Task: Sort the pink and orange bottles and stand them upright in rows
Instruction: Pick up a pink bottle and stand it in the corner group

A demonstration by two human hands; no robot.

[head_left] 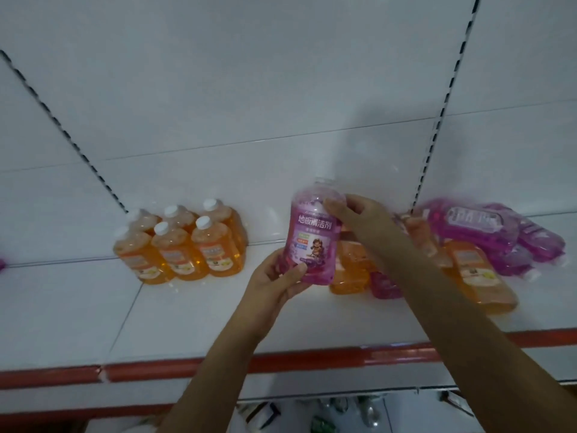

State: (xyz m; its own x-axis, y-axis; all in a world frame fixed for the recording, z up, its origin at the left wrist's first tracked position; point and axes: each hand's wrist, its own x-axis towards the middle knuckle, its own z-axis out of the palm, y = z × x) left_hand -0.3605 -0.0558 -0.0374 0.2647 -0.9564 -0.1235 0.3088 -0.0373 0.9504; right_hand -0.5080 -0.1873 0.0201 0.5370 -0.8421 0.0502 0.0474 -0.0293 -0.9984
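A pink bottle (313, 242) with a purple label is held upright above the white shelf (187, 310), near the middle. My left hand (281, 278) grips its lower left side. My right hand (352, 212) grips its shoulder near the top; the cap end is blurred. Several orange bottles (181, 245) with white caps stand upright in rows at the left back. To the right, a mixed pile lies on its side: pink bottles (487, 232) at the back and orange bottles (477, 273) in front, partly hidden by my right forearm.
The shelf has a red front edge strip (175, 368). A white back panel with slotted uprights (437, 126) rises behind. A pink item (1, 264) shows at the far left edge. Below the shelf, dim products (340, 410) sit on a lower level.
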